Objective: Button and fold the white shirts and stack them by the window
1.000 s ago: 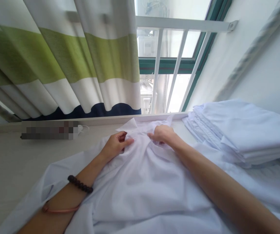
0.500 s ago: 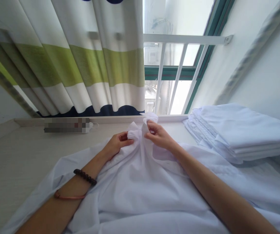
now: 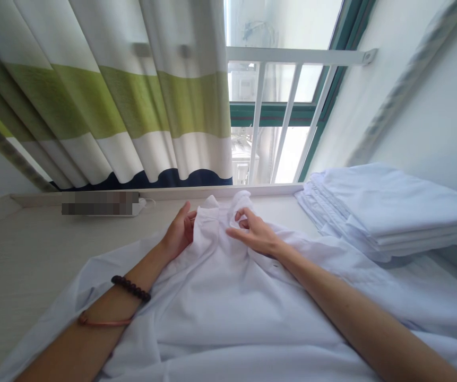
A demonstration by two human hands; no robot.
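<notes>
A white shirt lies spread out in front of me, with its collar end farthest away and soft folds across its body. My left hand rests against the left side of the collar; its thumb is lifted and apart, and some fingertips are hidden behind the cloth. At the right side of the collar is my right hand, touching the fabric with curved fingers. A gap shows between that thumb and forefinger, with no cloth pinched there. The shirt's far edge stands slightly raised between both hands.
A stack of folded white garments sits at the right. Along the back ledge lies a blurred-out white-edged object with a cord. Behind are a striped curtain, a white railing and a window. The pale board surface extends left.
Both hands have loosened from pinching the collar, which has spread wider. My left thumb has lifted, and my right thumb and forefinger have parted. The view has shifted slightly.
</notes>
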